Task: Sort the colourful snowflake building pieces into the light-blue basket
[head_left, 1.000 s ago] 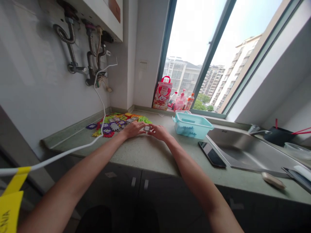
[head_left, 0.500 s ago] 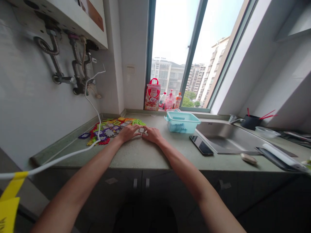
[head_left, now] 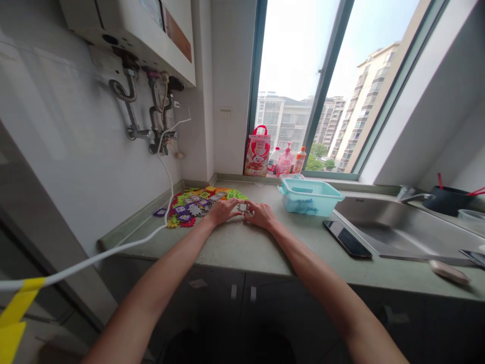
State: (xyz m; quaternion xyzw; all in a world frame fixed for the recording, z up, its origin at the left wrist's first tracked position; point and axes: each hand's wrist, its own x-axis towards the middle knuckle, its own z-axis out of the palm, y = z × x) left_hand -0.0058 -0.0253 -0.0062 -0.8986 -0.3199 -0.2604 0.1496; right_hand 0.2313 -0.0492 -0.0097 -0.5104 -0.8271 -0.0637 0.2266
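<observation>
Between my hands, over the counter, is a small grey-white toothed building piece (head_left: 243,207) with a square frame in its middle. My left hand (head_left: 223,211) grips it from the left, fingers closed at its edge. From the right, my right hand (head_left: 260,214) pinches the same piece, and a pale bit shows under those fingers; whether it is a second piece I cannot tell. Just left of my left hand lies a spread of toothed plastic pieces (head_left: 195,209) in purple, red, yellow, green, orange and grey.
A turquoise plastic tub (head_left: 312,198) stands right of my hands, some dark pieces showing through its wall. Beside it lie a phone (head_left: 346,238) and a steel sink (head_left: 401,227). A white cable (head_left: 125,245) crosses the left side. Bottles (head_left: 285,162) line the windowsill.
The head view has turned left, so everything sits further right in the picture. Both hands still hold the grey-white piece, which now shows its square frame more plainly.
</observation>
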